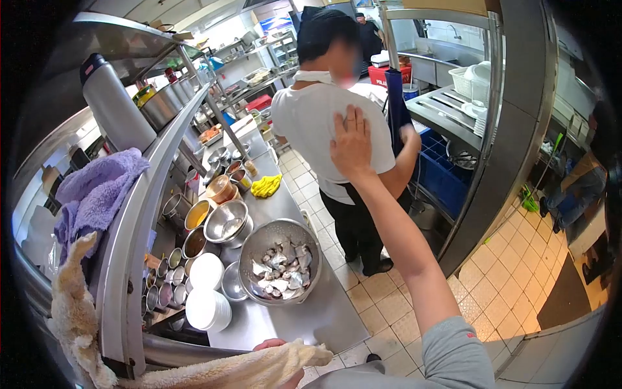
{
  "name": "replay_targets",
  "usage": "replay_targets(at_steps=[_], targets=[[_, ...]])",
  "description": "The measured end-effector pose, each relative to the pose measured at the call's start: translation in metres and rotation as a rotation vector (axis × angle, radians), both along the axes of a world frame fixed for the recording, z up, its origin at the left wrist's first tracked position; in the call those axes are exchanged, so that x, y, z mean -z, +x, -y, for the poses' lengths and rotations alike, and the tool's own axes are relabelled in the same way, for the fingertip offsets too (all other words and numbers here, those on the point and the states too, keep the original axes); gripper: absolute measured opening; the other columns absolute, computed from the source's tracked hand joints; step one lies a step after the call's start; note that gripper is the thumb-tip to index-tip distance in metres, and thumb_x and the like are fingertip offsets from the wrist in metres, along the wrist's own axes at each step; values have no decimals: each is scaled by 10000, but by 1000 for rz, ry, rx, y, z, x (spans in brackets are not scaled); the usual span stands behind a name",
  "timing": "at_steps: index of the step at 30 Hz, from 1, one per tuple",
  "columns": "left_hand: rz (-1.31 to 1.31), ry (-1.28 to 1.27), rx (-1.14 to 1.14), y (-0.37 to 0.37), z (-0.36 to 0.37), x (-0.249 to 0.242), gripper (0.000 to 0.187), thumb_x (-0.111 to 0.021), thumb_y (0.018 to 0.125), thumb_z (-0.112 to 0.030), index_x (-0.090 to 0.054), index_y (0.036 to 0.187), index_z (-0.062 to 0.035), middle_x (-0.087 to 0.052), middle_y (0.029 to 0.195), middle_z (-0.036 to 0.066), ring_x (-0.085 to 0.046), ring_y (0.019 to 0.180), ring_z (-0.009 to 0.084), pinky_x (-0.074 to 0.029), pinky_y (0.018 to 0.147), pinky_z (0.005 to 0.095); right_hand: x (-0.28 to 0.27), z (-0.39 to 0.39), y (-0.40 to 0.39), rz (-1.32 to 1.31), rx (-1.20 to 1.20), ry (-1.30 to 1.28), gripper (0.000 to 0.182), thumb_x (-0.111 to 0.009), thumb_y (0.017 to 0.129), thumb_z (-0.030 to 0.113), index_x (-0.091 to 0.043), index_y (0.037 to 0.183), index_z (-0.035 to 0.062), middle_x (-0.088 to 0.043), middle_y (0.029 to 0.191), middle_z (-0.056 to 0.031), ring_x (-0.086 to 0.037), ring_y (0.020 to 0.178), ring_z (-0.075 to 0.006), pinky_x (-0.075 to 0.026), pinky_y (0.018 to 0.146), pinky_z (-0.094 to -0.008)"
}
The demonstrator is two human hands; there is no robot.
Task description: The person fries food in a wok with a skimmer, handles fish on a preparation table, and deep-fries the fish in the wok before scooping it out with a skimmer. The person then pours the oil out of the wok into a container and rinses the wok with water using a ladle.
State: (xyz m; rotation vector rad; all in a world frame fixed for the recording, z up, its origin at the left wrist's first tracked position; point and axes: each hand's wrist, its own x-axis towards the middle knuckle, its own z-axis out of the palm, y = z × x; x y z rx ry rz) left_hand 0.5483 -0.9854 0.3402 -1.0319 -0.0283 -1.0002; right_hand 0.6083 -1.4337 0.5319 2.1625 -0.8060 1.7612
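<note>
My right hand [352,144] is stretched far forward and lies flat, fingers extended, against the back of a co-worker [311,123] in a white shirt and dark cap. At the bottom of the view, my left hand [271,344] is wrapped round a cream towel [233,368], which covers most of that hand. Just beyond the towel, a large perforated metal colander [311,243] holds cut fish pieces [283,269] on the steel counter [304,322].
White stacked tubs [208,310], metal bowls [227,220] and a yellow cloth [266,186] stand along the counter. Overhead, a steel shelf [129,227] carries a purple towel [100,188] and a grey flask [116,104]. At right are a steel post [483,149] and a blue crate [444,175].
</note>
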Motion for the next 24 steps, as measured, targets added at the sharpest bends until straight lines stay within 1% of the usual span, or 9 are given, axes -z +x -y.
replay_targets(at_steps=[3, 4, 6, 8, 9, 11, 13, 19, 24], targets=[[-56, -243, 93, 12, 33, 21, 319, -399, 871, -165, -539, 1074, 37, -590, 1070, 170, -584, 964, 228, -492, 813, 343, 3, -15, -12, -31, -175, 225, 238, -588, 763, 164, -577, 969, 45, -602, 899, -156, -573, 893, -296, -423, 797, -437], [-14, -781, 427, 24, 55, 35, 312, -397, 874, -159, -544, 1068, 36, -593, 1066, 168, -592, 947, 230, -501, 798, 337, 8, -30, -16, 88, -306, 347, 187, -585, 775, 173, -575, 917, 51, -596, 773, -136, -583, 758, -290, -435, 694, -428], [19, -1313, 766, 21, 49, 37, 306, -395, 876, -153, -549, 1061, 35, -595, 1061, 166, -599, 929, 232, -509, 783, 331, 33, -61, -25, 215, -508, 486, 159, -578, 798, 188, -571, 881, 53, -572, 612, -124, -580, 571, -288, -437, 534, -410], [-1317, -1889, 1530, -8, 20, -8, 296, -408, 872, -155, -546, 1056, 31, -592, 1051, 162, -593, 926, 235, -504, 781, 334, 71, -98, -34, 163, -642, 648, 189, -575, 805, 192, -570, 924, 45, -567, 618, -134, -576, 557, -283, -440, 517, -384], [-1456, -2001, 1537, -13, 19, -18, 292, -414, 870, -157, -545, 1054, 29, -591, 1046, 161, -590, 924, 237, -501, 781, 336, 96, -116, -33, 210, -683, 694, 225, -592, 794, 176, -569, 969, 36, -575, 673, -133, -580, 595, -267, -451, 547, -357], [-1512, -2017, 1553, -16, 18, -27, 283, -427, 867, -159, -543, 1049, 24, -588, 1036, 157, -584, 921, 239, -496, 779, 340, 146, -152, -41, 329, -684, 940, 322, -629, 783, 161, -539, 1047, 1, -576, 777, -100, -556, 653, -151, -451, 572, -300], [-1552, -2021, 1553, -15, 18, -30, 275, -440, 863, -161, -540, 1045, 19, -585, 1026, 154, -579, 917, 242, -491, 777, 344, 194, -183, -47, 455, -647, 1255, 354, -621, 803, 185, -509, 1092, 15, -586, 822, -85, -555, 700, -149, -465, 615, -298], [-1639, -1999, 1522, -17, 14, -32, 255, -478, 851, -168, -532, 1031, 5, -576, 996, 143, -561, 907, 250, -475, 772, 356, 254, -230, -53, 452, -860, 1998, 859, -640, 770, 438, -177, 1378, 45, -414, 1228, -203, -506, 1016, -288, -495, 709, -382], [-1722, -1967, 1487, -21, 9, -31, 244, -510, 841, -173, -526, 1019, -6, -569, 971, 134, -547, 899, 257, -461, 767, 365, 245, -243, -36, 484, -997, 2212, 753, -635, 790, 377, -229, 1329, 44, -465, 1109, -192, -547, 901, -278, -503, 700, -411]])
